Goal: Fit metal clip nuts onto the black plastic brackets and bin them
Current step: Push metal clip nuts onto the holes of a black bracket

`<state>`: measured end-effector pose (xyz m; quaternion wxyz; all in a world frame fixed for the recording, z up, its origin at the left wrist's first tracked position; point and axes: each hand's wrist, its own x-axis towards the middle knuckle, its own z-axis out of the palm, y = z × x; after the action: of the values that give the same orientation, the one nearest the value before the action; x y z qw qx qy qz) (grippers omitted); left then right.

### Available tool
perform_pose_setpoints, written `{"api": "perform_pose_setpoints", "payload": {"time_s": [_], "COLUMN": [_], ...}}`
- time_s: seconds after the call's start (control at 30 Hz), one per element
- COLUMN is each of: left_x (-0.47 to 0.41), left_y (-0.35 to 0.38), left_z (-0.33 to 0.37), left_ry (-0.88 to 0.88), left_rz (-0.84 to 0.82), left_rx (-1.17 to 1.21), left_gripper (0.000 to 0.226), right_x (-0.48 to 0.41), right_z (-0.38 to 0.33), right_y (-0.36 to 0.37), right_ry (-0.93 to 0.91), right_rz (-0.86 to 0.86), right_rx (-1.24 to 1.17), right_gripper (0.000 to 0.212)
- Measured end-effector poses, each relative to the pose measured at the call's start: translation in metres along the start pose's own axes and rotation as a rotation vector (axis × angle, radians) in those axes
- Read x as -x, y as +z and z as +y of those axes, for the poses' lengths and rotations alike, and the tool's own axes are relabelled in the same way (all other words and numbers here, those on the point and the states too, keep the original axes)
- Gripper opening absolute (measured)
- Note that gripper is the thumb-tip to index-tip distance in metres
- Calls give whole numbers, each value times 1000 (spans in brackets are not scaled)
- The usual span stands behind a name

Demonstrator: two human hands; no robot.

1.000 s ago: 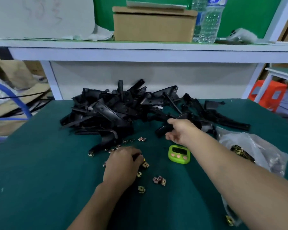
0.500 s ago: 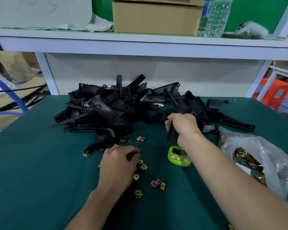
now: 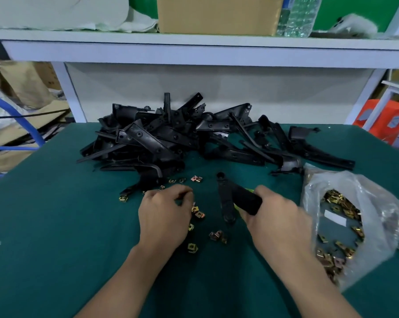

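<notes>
Now our right hand grips a bracket over the middle of the table. Our left hand hovers palm-down over loose nuts, fingers curled; whether they pinch one we cannot tell.

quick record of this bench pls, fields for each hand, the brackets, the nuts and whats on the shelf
left hand: fingers curled over the loose nuts; whether it pinches one is hidden
right hand: grips one bracket by its thick end
bracket pile: heaped at the back of the table
loose nuts: scattered around the left hand
bag: clear plastic, holds many nuts, right of the right hand
shelf: cardboard box, water bottle
</notes>
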<state>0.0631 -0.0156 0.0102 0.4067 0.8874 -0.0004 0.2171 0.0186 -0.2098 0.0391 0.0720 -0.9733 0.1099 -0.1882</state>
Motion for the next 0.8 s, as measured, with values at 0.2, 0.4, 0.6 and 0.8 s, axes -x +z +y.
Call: {"api": "perform_pose_setpoints", "payload": {"time_s": [0.2, 0.4, 0.6, 0.8], "left_x": [9, 13, 14, 16], "left_y": [-5, -10, -8, -6], "left_z": [9, 17, 18, 22], "left_ry": [-116, -149, -216, -266], "left_rz": [-89, -190, -248, -295], "left_rx": [260, 569, 707, 773], "left_gripper": [13, 25, 24, 32], "right_x": [3, 3, 6, 7], "right_z": [2, 1, 3, 6], "right_y": [11, 13, 13, 11], "right_ry": [-25, 8, 29, 9], "right_rz": [68, 44, 18, 32], "right_rx": [-30, -120, -165, -140], "right_gripper": [25, 24, 24, 23]}}
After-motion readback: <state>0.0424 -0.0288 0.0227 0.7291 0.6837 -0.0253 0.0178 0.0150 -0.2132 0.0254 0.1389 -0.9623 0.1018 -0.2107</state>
